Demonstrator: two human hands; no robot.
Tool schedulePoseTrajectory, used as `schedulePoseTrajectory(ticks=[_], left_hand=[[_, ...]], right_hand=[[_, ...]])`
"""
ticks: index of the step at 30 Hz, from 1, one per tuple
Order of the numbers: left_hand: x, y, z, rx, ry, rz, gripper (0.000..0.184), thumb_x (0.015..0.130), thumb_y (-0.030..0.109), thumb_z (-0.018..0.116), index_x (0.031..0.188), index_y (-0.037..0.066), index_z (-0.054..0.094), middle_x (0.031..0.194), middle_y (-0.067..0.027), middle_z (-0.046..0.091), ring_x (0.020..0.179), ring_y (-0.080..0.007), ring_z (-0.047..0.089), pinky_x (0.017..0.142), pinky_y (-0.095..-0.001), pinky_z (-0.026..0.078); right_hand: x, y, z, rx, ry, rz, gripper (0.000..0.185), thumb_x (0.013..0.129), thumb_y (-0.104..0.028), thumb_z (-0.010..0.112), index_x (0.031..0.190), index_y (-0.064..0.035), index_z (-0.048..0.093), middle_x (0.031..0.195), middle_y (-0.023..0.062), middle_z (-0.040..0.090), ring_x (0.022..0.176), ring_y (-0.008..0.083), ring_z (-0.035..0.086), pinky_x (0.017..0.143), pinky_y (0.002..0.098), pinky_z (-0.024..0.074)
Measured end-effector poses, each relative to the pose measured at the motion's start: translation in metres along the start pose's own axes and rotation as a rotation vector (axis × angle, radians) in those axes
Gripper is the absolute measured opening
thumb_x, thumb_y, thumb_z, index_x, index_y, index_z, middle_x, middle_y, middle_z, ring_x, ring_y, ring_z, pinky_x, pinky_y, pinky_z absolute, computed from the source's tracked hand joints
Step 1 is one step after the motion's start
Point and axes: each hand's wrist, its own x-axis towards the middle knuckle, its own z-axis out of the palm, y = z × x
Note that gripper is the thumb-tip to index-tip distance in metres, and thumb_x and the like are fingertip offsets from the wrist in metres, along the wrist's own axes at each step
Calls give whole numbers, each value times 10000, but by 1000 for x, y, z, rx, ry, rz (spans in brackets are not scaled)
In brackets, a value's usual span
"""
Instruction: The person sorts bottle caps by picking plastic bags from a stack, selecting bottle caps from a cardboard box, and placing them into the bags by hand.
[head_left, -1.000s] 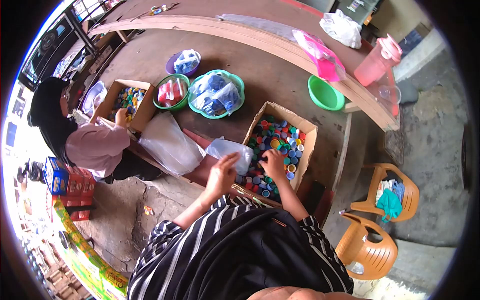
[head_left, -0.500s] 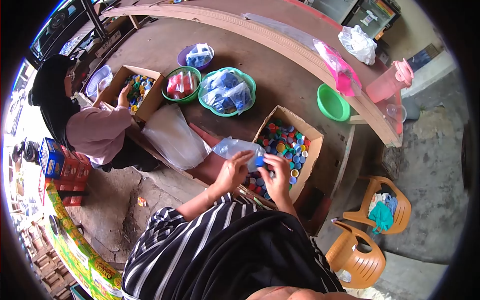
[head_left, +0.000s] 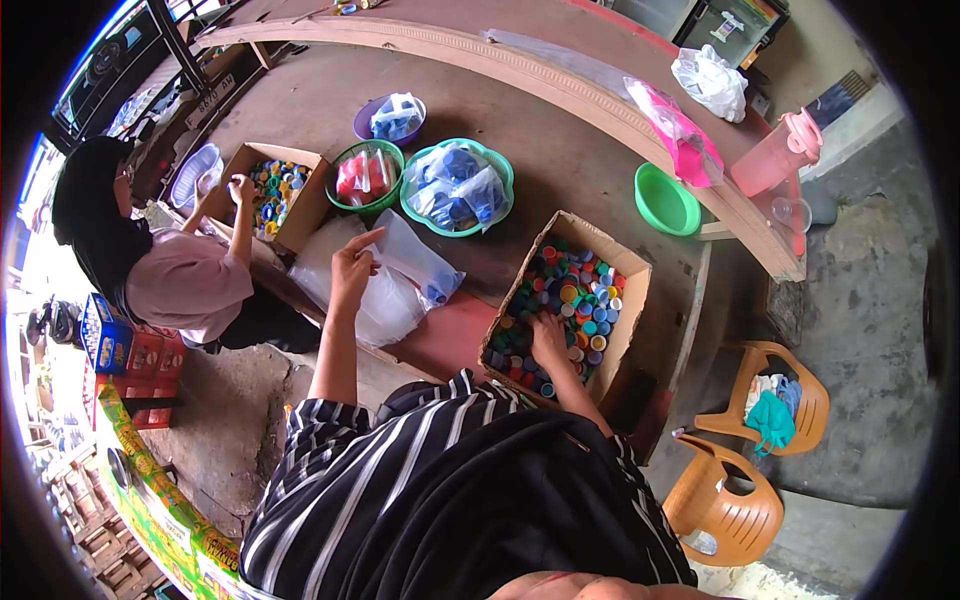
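Note:
My left hand (head_left: 352, 268) is raised to the left of the box, its fingers pinched at the upper edge of a clear plastic bag (head_left: 408, 252). A few blue bottle caps (head_left: 440, 288) sit at the bag's lower end. Further right, my right hand (head_left: 548, 338) reaches down into a cardboard box (head_left: 628, 318) of loose plastic bottle caps (head_left: 585, 290) in many colours. Its fingertips are among the caps, so I cannot see whether they hold one. Under and beside the held bag lies a pile of empty clear bags (head_left: 385, 318).
A co-worker (head_left: 190, 280) at left handles caps at another cardboard box (head_left: 305, 215). Bagged caps fill a turquoise basin (head_left: 508, 185), a green basket (head_left: 333, 195) and a purple bowl (head_left: 360, 125). A green basin (head_left: 665, 205) stands near the wooden rail (head_left: 560, 75); orange chairs (head_left: 735, 510) are at right.
My left hand has moved left and up with the bag, away from my right hand. My right hand has gone down into the cap box; the blue cap it held is out of sight.

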Motion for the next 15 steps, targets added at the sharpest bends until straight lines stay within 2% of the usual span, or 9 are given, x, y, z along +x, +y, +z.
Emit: schedulePoseTrajectory(ticks=[3, 6, 9, 12, 15], left_hand=[[8, -10, -10, -33, 17, -33, 472, 851, -11, 428, 1236, 77, 686, 1103, -62, 694, 704, -99, 611, 665, -246, 523], [14, -16, -9, -70, -24, -53, 455, 864, -2, 442, 1240, 77, 684, 1095, -59, 694, 702, -93, 607, 670, -249, 523], [18, -13, 2, -99, -56, -26, 441, 872, -5, 456, 1242, 75, 682, 1079, -47, 693, 711, -92, 606, 678, -252, 526], [23, -6, 18, -143, -115, 34, 434, 870, -25, 465, 1239, 56, 678, 1090, -47, 683, 712, -93, 603, 672, -249, 527], [16, 15, 41, -67, -167, 119, 436, 868, -48, 457, 1235, 39, 675, 1120, -58, 669, 718, -93, 607, 665, -245, 531]], right_hand=[[2, -4, 2, -96, 67, -34, 411, 790, -31, 574, 1186, -125, 633, 1112, 129, 594, 1120, 343, 534, 935, 482, 431], [4, 0, 5, -154, 36, -49, 385, 797, -63, 582, 1173, -132, 630, 1098, 118, 599, 1114, 324, 538, 899, 471, 431], [2, 4, 6, -163, 81, -68, 314, 818, -106, 627, 1132, -126, 631, 1078, 111, 604, 1095, 313, 548, 870, 468, 425], [-2, 2, -10, 65, 183, 61, 304, 832, -152, 697, 1119, -95, 615, 1066, 119, 607, 1043, 322, 576, 855, 471, 441], [0, -10, -47, 278, 343, 45, 346, 827, -174, 754, 1105, -46, 592, 1062, 130, 602, 976, 330, 598, 810, 455, 469]])
